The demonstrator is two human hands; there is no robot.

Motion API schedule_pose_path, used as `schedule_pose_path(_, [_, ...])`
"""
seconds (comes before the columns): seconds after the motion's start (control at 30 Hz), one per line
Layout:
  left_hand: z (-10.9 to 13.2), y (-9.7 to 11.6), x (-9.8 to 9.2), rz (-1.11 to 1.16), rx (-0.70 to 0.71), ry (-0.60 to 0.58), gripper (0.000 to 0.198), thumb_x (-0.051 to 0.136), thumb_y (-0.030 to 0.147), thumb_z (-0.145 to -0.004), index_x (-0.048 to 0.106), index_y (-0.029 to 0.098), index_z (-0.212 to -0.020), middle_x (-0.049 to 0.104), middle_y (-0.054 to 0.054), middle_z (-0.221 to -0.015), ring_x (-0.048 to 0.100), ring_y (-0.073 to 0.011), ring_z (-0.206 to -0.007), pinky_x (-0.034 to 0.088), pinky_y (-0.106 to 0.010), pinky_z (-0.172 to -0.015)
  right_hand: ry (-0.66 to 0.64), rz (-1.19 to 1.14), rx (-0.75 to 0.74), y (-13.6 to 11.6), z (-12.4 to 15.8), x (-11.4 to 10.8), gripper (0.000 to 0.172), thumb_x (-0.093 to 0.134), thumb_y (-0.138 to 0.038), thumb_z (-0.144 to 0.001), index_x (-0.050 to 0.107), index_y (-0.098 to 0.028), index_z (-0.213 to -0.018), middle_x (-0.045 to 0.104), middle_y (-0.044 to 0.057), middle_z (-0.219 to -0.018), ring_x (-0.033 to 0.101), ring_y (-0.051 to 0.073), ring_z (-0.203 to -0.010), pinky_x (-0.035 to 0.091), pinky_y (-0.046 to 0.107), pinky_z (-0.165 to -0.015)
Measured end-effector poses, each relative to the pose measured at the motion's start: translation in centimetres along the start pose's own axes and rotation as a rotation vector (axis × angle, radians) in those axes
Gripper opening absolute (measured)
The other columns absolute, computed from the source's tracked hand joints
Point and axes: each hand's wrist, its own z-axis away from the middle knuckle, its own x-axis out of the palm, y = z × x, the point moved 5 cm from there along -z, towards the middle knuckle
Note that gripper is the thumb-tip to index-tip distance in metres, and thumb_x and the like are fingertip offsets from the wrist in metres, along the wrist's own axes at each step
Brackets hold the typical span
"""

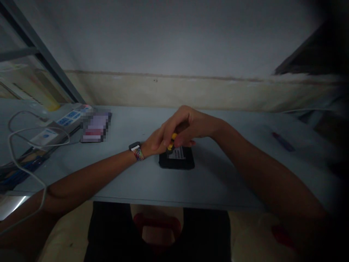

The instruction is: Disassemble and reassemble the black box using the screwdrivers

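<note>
On the table lies a flat black box-like device with rounded corners and a pale printed label. My left hand reaches in from the left and holds the device at its far side; most of its fingers are hidden behind the other hand. Above the device, my right hand bends down with its fingers closed on a small screwdriver with a yellow-and-black handle. The screwdriver's lower end points down at the device near the label's left side. Its tip cannot be made out.
A phone with a lit screen lies to the left, beside a white power strip and a looping white cable. A red-and-blue pen-like tool rests at the right. The wall bounds the table's back.
</note>
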Motion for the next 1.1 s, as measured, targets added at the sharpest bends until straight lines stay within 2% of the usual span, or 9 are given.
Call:
schedule_pose_path(0.13, [0.0,0.8,-0.1,-0.016,0.004,-0.044,0.031,0.075,0.05,-0.099,0.079,0.023,-0.115,0.084,-0.008,-0.107,0.076,-0.0263,-0.116,0.066,-0.043,-0.102,0.002,0.002,0.012,0.2,-0.1,0.5,0.03,0.084,-0.033,-0.099,0.086,-0.01,-0.118,0.086,0.007,-0.088,0.05,0.001,-0.045,0.039,0.012,-0.043])
schedule_pose_path(0.27, [-0.3,1.7,-0.3,-0.007,0.044,-0.049,0.031,0.077,0.048,-0.097,0.08,0.024,-0.116,0.085,-0.007,-0.11,0.075,-0.027,-0.121,0.063,-0.045,-0.108,-0.009,-0.018,0.001,0.0,-0.1,0.6,0.03,0.081,-0.033,-0.1,0.087,-0.01,-0.119,0.085,0.008,-0.087,0.048,0.002,-0.045,0.037,0.013,-0.041])
schedule_pose_path(0.4, [-0.4,2.0,-0.2,0.006,0.061,-0.062,0.026,0.074,0.047,-0.1,0.082,0.023,-0.107,0.085,-0.008,-0.108,0.077,-0.0257,-0.117,0.062,-0.044,-0.109,-0.025,-0.001,0.035,-0.4,0.2,0.3,0.032,0.079,-0.031,-0.102,0.086,-0.009,-0.123,0.083,0.007,-0.08,0.049,0.004,-0.047,0.036,0.014,-0.042])
schedule_pose_path(0.6, [-0.4,1.9,-0.1,0.041,0.076,-0.075,0.027,0.072,0.048,-0.102,0.081,0.023,-0.106,0.085,-0.006,-0.109,0.077,-0.0234,-0.114,0.063,-0.042,-0.109,-0.051,0.026,0.043,-0.7,0.4,0.1,0.037,0.076,-0.03,-0.104,0.082,-0.007,-0.132,0.086,0.012,-0.1,0.051,0.003,-0.052,0.036,0.014,-0.044])
schedule_pose_path(0.73, [-0.8,2.1,0.2,0.075,0.064,-0.096,0.026,0.073,0.048,-0.102,0.082,0.024,-0.102,0.085,-0.006,-0.105,0.079,-0.0238,-0.108,0.065,-0.044,-0.104,-0.059,-0.009,0.047,-0.4,0.6,-0.2,0.039,0.076,-0.03,-0.104,0.08,-0.008,-0.136,0.085,0.01,-0.094,0.057,0.004,-0.053,0.039,0.014,-0.045])
schedule_pose_path(0.83, [-0.9,2.4,0.7,0.114,0.046,-0.162,0.024,0.077,0.05,-0.1,0.082,0.026,-0.099,0.085,-0.005,-0.102,0.079,-0.0241,-0.106,0.067,-0.045,-0.1,-0.065,-0.023,0.083,0.0,0.7,-0.5,0.045,0.077,-0.032,-0.103,0.077,-0.008,-0.141,0.086,0.012,-0.093,0.063,0.007,-0.056,0.045,0.015,-0.047])
schedule_pose_path(0.93, [-0.7,2.8,1.0,0.118,0.048,-0.211,0.021,0.077,0.047,-0.1,0.082,0.027,-0.098,0.085,-0.004,-0.103,0.079,-0.0235,-0.105,0.068,-0.043,-0.097,-0.055,-0.037,0.107,0.0,0.7,-0.6,0.046,0.078,-0.033,-0.102,0.077,-0.009,-0.142,0.087,0.017,-0.108,0.066,0.008,-0.058,0.049,0.017,-0.049])
schedule_pose_path(1.03, [-0.5,3.0,0.8,0.08,0.061,-0.175,0.02,0.075,0.045,-0.101,0.082,0.026,-0.099,0.085,-0.005,-0.099,0.08,-0.0238,-0.1,0.069,-0.043,-0.093,-0.054,-0.052,0.098,-0.1,0.4,-0.2,0.042,0.076,-0.034,-0.103,0.08,-0.01,-0.138,0.086,0.019,-0.119,0.067,0.008,-0.059,0.048,0.016,-0.049])
schedule_pose_path(1.1, [-0.4,2.9,0.5,0.027,0.081,-0.107,0.02,0.075,0.045,-0.101,0.082,0.025,-0.097,0.084,-0.005,-0.096,0.08,-0.0242,-0.094,0.07,-0.045,-0.09,-0.067,-0.05,0.096,-0.3,0.1,0.3,0.038,0.075,-0.034,-0.104,0.082,-0.01,-0.133,0.087,0.018,-0.114,0.066,0.008,-0.058,0.046,0.016,-0.048])
